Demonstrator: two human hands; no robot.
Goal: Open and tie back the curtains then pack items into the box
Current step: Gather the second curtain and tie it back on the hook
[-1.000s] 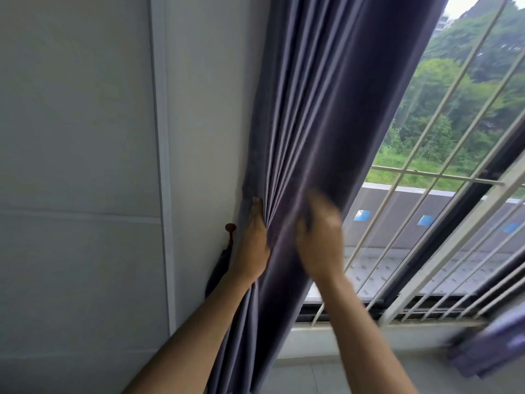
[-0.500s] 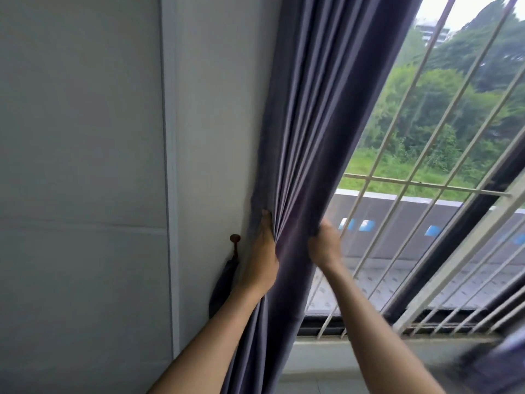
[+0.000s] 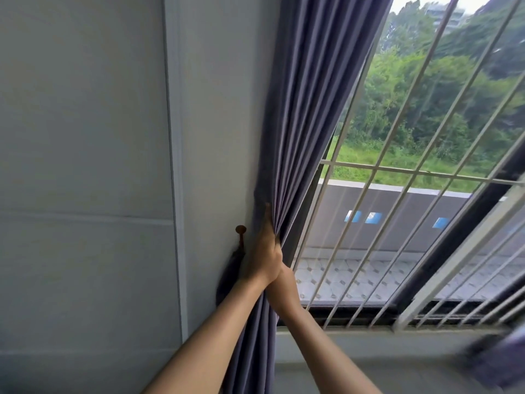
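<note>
A grey-purple curtain (image 3: 309, 109) hangs in tight folds beside the wall, pulled left off the window. My left hand (image 3: 262, 257) clamps the bunched folds at waist height. My right hand (image 3: 284, 282) sits just below and behind the left, pressed against it and wrapped round the same bundle; its fingers are hidden behind the cloth. A small brown wall hook (image 3: 241, 236) sticks out of the wall just left of my left hand. A dark tieback (image 3: 227, 277) hangs down from that hook.
White panelled wall (image 3: 85, 166) fills the left. White window bars (image 3: 377, 223) and a dark window frame (image 3: 466, 240) cross the right, trees outside. A blurred purple cloth (image 3: 500, 362) lies at the bottom right by the sill (image 3: 369, 336).
My right hand has swept left from the curtain's free edge to meet my left hand, squeezing the folds into a narrower bundle. More window is uncovered.
</note>
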